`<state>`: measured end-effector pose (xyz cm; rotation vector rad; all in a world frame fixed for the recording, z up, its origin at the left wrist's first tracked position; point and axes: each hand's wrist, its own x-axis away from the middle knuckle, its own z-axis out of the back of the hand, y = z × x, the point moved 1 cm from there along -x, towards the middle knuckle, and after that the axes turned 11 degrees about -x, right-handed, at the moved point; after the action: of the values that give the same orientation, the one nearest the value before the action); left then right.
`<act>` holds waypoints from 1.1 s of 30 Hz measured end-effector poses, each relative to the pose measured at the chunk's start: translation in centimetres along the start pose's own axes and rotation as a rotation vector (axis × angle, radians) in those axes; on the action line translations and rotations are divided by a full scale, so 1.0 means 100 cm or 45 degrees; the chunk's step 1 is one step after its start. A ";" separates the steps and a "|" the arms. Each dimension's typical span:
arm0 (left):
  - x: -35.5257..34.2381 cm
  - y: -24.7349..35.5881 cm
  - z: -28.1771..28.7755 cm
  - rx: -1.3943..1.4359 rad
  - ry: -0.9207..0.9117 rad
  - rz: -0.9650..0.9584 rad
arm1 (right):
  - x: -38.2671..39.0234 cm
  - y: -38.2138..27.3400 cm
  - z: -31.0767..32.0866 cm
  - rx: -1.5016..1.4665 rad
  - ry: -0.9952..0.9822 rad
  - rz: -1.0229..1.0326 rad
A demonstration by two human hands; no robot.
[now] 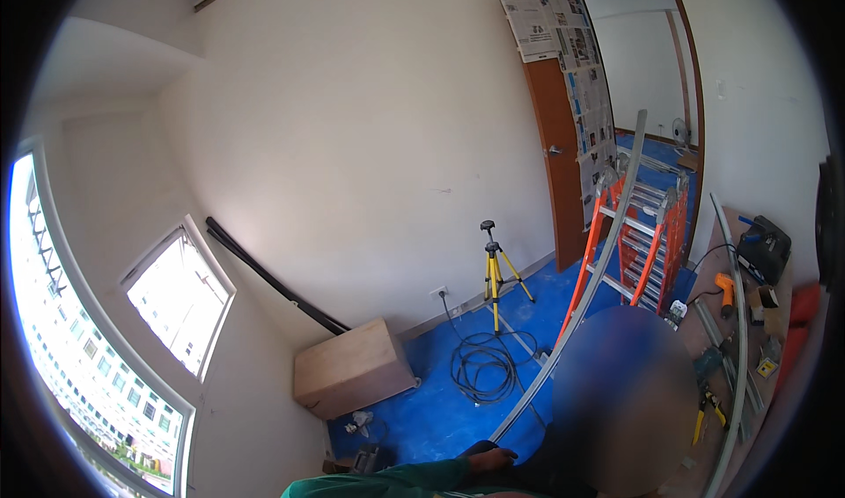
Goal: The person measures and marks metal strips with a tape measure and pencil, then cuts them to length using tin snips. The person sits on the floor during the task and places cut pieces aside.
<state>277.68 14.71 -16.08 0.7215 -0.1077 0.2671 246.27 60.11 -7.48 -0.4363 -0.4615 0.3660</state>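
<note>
My left hand [495,459], below a green sleeve [378,482], is at the bottom centre with fingers curled over something dark that I cannot make out. Just beside it is the lower end of a long metal channel [569,307], which slants up past an orange folding ladder [653,251]. A person [627,397], blurred, is very close at the lower right, beside my hand. My right hand is not in view.
A wooden box [343,366], coiled cable [480,366] and yellow tripod [495,282] stand on blue floor covering [422,423]. A bench [775,313] at right holds tools and metal strips. A papered door [554,190] stands open; windows [176,295] are left.
</note>
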 end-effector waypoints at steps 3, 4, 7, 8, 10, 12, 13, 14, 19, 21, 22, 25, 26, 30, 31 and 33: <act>-0.017 0.002 -0.005 -0.094 0.067 -0.096 | 0.000 0.004 -0.001 0.008 0.009 -0.005; -0.023 0.003 -0.006 -0.150 0.110 -0.148 | -0.001 0.007 -0.002 -0.010 0.057 0.075; -0.044 0.015 -0.014 0.026 0.141 -0.016 | -0.003 0.020 -0.009 -0.107 0.168 0.232; -0.048 0.021 -0.016 0.196 0.119 0.141 | -0.004 0.025 -0.011 -0.166 0.187 0.234; -0.054 0.038 -0.013 0.074 0.037 0.147 | -0.005 0.031 -0.015 0.024 0.212 0.436; -0.058 0.058 0.000 -0.073 -0.057 0.190 | -0.004 0.031 -0.017 0.528 0.223 0.823; -0.059 0.069 0.009 -0.153 -0.105 0.232 | -0.006 0.032 -0.015 0.385 0.175 0.687; -0.059 0.081 0.018 -0.226 -0.155 0.274 | -0.007 0.032 -0.013 0.249 0.124 0.547; -0.061 0.112 0.060 -0.321 -0.283 0.263 | -0.015 0.023 0.005 0.043 0.061 0.212; -0.059 0.105 0.056 -0.256 -0.223 0.255 | -0.014 0.019 0.012 0.036 0.103 0.214; -0.057 0.097 0.049 -0.224 -0.169 0.260 | -0.010 0.016 0.015 0.037 0.133 0.223; -0.045 0.064 0.009 -0.045 -0.087 0.183 | -0.004 -0.007 0.025 0.084 0.253 0.247; -0.037 0.050 -0.004 -0.070 -0.057 0.176 | -0.003 -0.022 0.030 0.119 0.299 0.268; -0.036 0.005 -0.042 0.279 0.036 0.174 | -0.001 -0.112 0.055 -0.104 0.597 0.566; -0.034 -0.003 -0.046 0.214 0.026 0.278 | -0.004 -0.141 0.060 -0.036 0.462 0.528; -0.037 -0.013 -0.047 0.218 -0.068 0.252 | 0.006 -0.202 0.061 -0.261 0.487 0.655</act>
<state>274.50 16.14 -21.18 0.8896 -0.2096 0.4505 248.57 45.25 7.32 -0.8101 -0.0041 0.7181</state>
